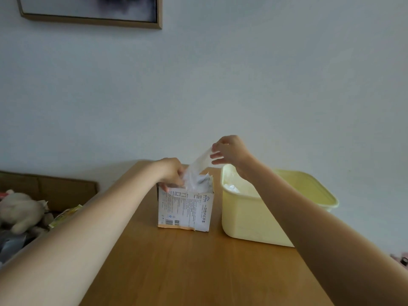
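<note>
A white cardboard box (pixel 186 209) of disposable gloves stands upright on the wooden table (pixel 198 266), its torn top open with clear gloves bulging out. My left hand (pixel 171 173) grips the box's top left edge. Above and to the right of the box, my right hand (pixel 229 152) pinches the end of a clear plastic glove (pixel 198 165), which stretches from the box's opening up to my fingers. A pale yellow plastic tub (pixel 245 217) stands just right of the box, with some clear plastic lying inside it.
The table's far end meets a plain white wall with a framed picture (pixel 92 9) high on the left. Left of the table lie a plush toy (pixel 21 209) and other clutter by a brown headboard. A small pink object (pixel 400 258) sits at the right edge.
</note>
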A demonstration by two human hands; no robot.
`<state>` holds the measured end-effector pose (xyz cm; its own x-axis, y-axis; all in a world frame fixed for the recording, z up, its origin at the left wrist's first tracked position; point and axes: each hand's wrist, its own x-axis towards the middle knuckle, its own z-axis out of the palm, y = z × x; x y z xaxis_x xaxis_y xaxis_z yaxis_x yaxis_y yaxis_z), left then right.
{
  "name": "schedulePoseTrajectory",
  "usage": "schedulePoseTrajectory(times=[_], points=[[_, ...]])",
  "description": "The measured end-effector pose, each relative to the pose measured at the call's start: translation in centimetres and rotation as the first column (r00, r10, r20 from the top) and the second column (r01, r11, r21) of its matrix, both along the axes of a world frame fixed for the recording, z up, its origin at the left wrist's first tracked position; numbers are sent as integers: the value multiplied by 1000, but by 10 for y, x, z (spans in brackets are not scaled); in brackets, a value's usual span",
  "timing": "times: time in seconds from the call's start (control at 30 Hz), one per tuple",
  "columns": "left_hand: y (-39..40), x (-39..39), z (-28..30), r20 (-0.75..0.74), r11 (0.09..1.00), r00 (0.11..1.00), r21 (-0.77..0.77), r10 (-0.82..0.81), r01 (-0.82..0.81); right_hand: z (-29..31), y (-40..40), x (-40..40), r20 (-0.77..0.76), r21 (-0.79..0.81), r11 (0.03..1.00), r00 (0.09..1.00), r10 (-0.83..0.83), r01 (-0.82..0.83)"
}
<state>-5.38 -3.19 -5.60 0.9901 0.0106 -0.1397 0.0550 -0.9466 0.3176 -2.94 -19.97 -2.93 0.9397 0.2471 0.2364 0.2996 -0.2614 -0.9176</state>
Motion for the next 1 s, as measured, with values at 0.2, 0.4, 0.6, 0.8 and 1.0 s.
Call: schedulePoseTrajectory(times=[0.2,0.4,0.6,0.8,1.0], points=[[1,-6,0,-98,998,995,64,34,-28,23,-19,7,9,356,920,983,-181,166],[-9,-6,32,322,983,929,-48,181,-175,24,-33,6,21,400,895,974,-227,200],[-37,-6,52,118,279,968,-959,223,53,34,-53,3,83,381,911,975,-205,159],[-54,-1,36,-47,341,970,-939,-237,38,30,-73,5,72,339,929,989,133,-149],[-87,4,35,38,382,975,-916,-218,121,26,-81,4,39,319,929,982,187,-189]])
